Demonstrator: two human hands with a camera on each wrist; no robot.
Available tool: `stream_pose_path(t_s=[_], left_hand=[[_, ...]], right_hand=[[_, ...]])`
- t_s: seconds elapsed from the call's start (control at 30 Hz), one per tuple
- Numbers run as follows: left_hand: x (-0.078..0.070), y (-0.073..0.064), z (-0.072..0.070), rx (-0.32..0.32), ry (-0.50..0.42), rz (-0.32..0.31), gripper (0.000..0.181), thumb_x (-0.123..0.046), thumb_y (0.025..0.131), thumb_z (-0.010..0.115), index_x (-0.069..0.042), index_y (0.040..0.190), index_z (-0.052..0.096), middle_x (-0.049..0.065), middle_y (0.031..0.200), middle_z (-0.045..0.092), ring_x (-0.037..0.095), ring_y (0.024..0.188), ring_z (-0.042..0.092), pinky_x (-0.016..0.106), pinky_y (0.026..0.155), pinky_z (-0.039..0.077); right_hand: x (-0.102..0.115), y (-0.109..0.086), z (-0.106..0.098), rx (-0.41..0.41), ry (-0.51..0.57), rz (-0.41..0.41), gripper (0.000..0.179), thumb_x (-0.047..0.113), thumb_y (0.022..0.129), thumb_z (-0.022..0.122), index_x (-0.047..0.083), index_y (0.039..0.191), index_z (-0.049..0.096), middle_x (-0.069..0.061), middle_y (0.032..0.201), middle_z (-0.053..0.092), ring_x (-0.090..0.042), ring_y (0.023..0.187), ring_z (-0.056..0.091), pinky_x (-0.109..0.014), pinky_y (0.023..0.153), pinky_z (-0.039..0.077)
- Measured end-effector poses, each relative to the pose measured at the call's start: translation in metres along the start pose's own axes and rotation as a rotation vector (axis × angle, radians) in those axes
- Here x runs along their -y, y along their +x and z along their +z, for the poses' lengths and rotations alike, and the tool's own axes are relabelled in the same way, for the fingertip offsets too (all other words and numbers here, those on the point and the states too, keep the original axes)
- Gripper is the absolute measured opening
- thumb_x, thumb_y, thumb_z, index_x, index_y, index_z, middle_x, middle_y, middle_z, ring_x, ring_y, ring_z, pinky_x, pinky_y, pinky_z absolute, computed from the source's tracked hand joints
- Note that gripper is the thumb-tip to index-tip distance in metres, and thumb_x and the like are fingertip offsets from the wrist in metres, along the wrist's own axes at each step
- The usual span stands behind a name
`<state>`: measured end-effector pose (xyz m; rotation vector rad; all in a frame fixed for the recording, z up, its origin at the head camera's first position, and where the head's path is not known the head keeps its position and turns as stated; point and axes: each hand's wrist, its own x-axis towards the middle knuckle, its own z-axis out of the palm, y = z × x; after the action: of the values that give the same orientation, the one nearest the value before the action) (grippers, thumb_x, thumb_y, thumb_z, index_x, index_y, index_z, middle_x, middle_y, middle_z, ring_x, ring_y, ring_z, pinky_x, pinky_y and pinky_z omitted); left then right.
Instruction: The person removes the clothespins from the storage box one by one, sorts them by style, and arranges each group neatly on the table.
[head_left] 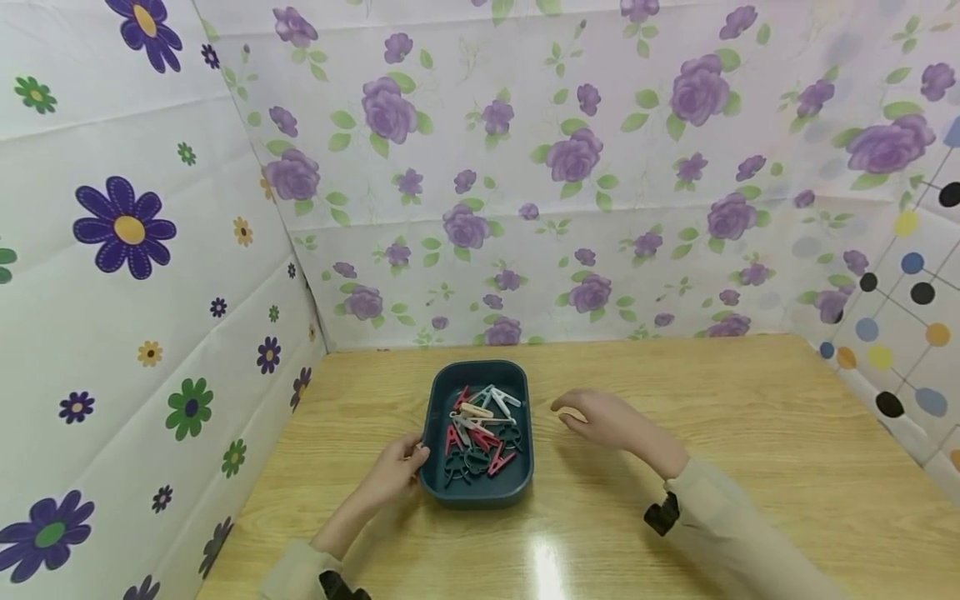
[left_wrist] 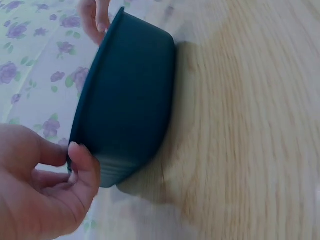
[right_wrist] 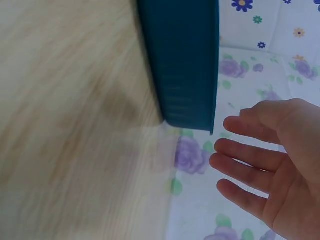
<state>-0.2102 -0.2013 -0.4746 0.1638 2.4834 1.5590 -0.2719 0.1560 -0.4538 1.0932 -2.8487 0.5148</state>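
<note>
A dark teal plastic tray (head_left: 480, 493) stands on the wooden table, holding a loose pile of clips. Among them are red clothespins (head_left: 498, 460), white clothespins (head_left: 506, 397), a beige clothespin (head_left: 476, 410) and dark green claw-like clips (head_left: 477, 459). My left hand (head_left: 397, 468) pinches the tray's left rim between thumb and fingers; the left wrist view shows this grip (left_wrist: 55, 185) close up. To the right of the tray my right hand (head_left: 603, 418) hovers with relaxed, spread fingers, apart from the rim. Nothing is in that hand (right_wrist: 270, 165) in the right wrist view.
The light wooden table (head_left: 712, 400) extends to both sides of the tray. Flower-printed cloth (head_left: 465, 183) hangs behind it, with another printed cloth (head_left: 150, 333) at the left and a dotted one (head_left: 907, 333) at the right. Each wrist wears a small black camera (head_left: 663, 513).
</note>
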Motion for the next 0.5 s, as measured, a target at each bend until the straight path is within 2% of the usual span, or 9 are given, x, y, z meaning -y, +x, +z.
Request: stream_pose_path(t_s=[0.2, 0.5], left_hand=[[-0.003, 0.000, 0.004, -0.025, -0.046, -0.069, 0.045, -0.005, 0.101, 0.044, 0.016, 0.140, 0.034, 0.016, 0.085, 0.056, 0.013, 0.056, 0.047, 0.029, 0.050, 0.046], [-0.005, 0.000, 0.005, -0.019, -0.034, -0.053, 0.038, -0.004, 0.102, 0.042, 0.009, 0.137, 0.044, 0.014, 0.082, 0.055, 0.014, 0.054, 0.045, 0.029, 0.047, 0.043]], right_hand=[[0.010, 0.022, -0.001, -0.012, 0.017, 0.003, 0.023, 0.016, 0.095, 0.061, 0.008, 0.116, 0.067, -0.009, 0.114, 0.069, -0.025, 0.105, 0.066, -0.041, 0.088, 0.054], [0.027, 0.060, 0.003, 0.004, 0.065, -0.009, 0.029, 0.009, 0.091, 0.064, 0.003, 0.119, 0.064, -0.015, 0.116, 0.067, -0.028, 0.104, 0.065, -0.040, 0.086, 0.054]])
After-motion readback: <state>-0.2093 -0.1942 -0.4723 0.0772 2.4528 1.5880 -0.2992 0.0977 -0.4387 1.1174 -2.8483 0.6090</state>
